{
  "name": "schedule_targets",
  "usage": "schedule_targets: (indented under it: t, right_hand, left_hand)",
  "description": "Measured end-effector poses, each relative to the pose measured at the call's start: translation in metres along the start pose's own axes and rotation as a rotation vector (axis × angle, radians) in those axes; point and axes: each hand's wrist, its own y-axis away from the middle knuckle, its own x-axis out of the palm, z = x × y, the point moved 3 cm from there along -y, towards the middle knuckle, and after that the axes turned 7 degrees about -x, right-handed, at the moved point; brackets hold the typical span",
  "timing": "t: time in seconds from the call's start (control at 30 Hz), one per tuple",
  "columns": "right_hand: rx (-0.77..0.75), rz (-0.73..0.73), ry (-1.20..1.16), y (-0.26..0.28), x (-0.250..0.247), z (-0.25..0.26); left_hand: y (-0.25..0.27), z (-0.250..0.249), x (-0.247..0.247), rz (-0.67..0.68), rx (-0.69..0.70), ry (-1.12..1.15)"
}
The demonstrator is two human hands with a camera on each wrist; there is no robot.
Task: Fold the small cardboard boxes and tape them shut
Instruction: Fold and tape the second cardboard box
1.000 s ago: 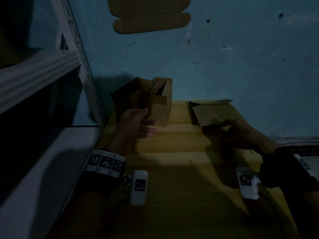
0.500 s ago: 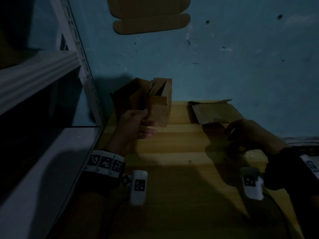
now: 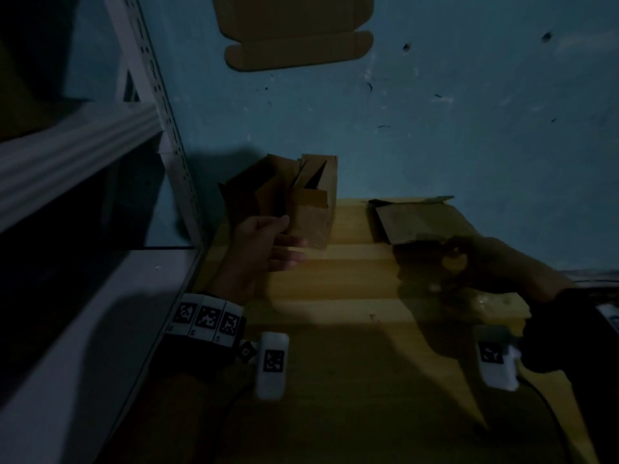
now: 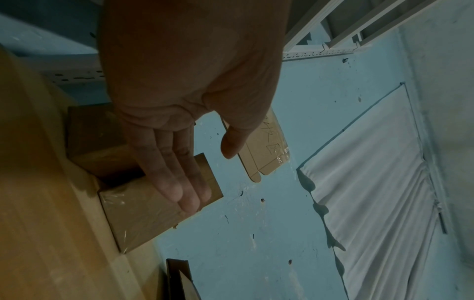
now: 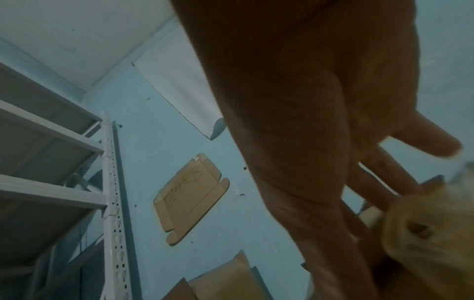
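Two cardboard boxes (image 3: pixel 298 199) stand against the blue wall (image 3: pixel 469 112) beside a white shelf rack (image 3: pixel 160 105); your left hand (image 3: pixel 264 249) rests open-fingered by them. Your right hand (image 3: pixel 482 262) has left the flat box (image 3: pixel 412 219) and now grips a tape roll (image 3: pixel 454 262) on the surface (image 3: pixel 335 296).

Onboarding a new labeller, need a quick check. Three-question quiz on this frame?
1. True or false: the left hand has its fingers curled into a fist.
2. The flat unfolded brown cardboard sheet hangs on: A) blue wall B) white metal shelf C) floor.
3. Fill in: the upright taped brown cardboard box stands on the yellow wooden ____.
Key: 1 false; 2 A; 3 table.
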Motion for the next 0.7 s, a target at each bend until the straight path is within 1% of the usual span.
schedule_targets:
  t: [0.1,0.17,0.23,0.3,0.43,0.57,0.7]
  right_hand:
    - [-0.069,-0.196,0.027,-0.005,-0.007,0.004]
    - [-0.120,-0.289,0.084,-0.009,-0.007,0.012]
    - [-0.182,-0.372,0.098,-0.014,-0.003,0.024]
    - [-0.241,-0.420,0.128,-0.017,0.003,0.035]
    - [-0.299,-0.469,0.139,-0.021,0.011,0.051]
    - [-0.330,-0.429,0.124,-0.026,0.009,0.080]
    - [-0.432,-0.408,0.014,-0.042,0.010,0.122]
  left_hand:
    - [0.000,-0.001,-0.005,-0.026,0.006,0.036]
    - [0.000,-0.003,-0.010,-0.069,0.023,0.070]
    - [0.000,-0.004,-0.012,-0.109,0.037,0.103]
    - [0.001,-0.004,-0.014,-0.144,0.050,0.133]
    - [0.000,-0.004,-0.016,-0.154,0.050,0.189]
    - [-0.005,-0.002,-0.022,-0.161,0.042,0.217]
    - [-0.004,-0.003,-0.025,-0.166,0.027,0.272]
